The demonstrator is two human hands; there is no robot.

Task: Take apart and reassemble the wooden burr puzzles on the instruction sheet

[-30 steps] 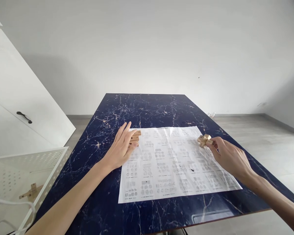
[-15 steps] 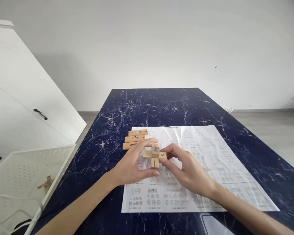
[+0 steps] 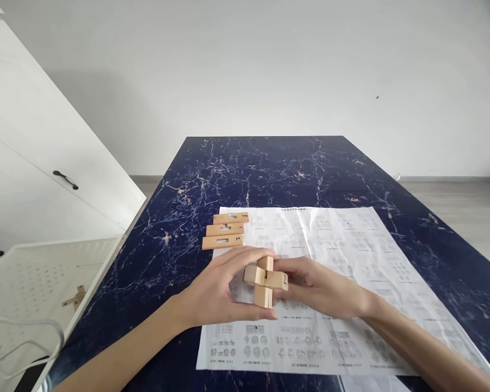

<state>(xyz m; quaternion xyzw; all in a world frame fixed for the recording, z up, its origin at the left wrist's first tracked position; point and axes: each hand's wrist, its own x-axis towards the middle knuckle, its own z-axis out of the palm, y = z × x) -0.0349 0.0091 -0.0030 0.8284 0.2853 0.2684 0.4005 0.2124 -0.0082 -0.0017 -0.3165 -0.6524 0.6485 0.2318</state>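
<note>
A wooden burr puzzle (image 3: pixel 265 280) of crossing blocks, with inked numbers on some ends, is held above the printed sheet. My left hand (image 3: pixel 228 286) grips it from the left, thumb at the near block and fingers at the far one. From the right, my right hand (image 3: pixel 318 286) pinches it, its fingertips partly hidden behind the blocks. Beyond my left hand lie three flat slotted wooden pieces: one marked 3 (image 3: pixel 231 218), one marked 1 (image 3: pixel 224 229) and one marked 2 (image 3: pixel 222 242).
A large creased paper sheet (image 3: pixel 351 256) with small diagrams covers much of the dark blue marbled table (image 3: pixel 261 169). To the left stand a white perforated surface (image 3: pixel 28 277) bearing a wooden cross-shaped piece (image 3: pixel 75 296) and cable (image 3: pixel 53 324), and a white cabinet (image 3: pixel 44 141).
Both hands have turned the burr puzzle, so the end marked 2 now faces right instead of up. They sit slightly lower in view, and the camera view has shifted.
</note>
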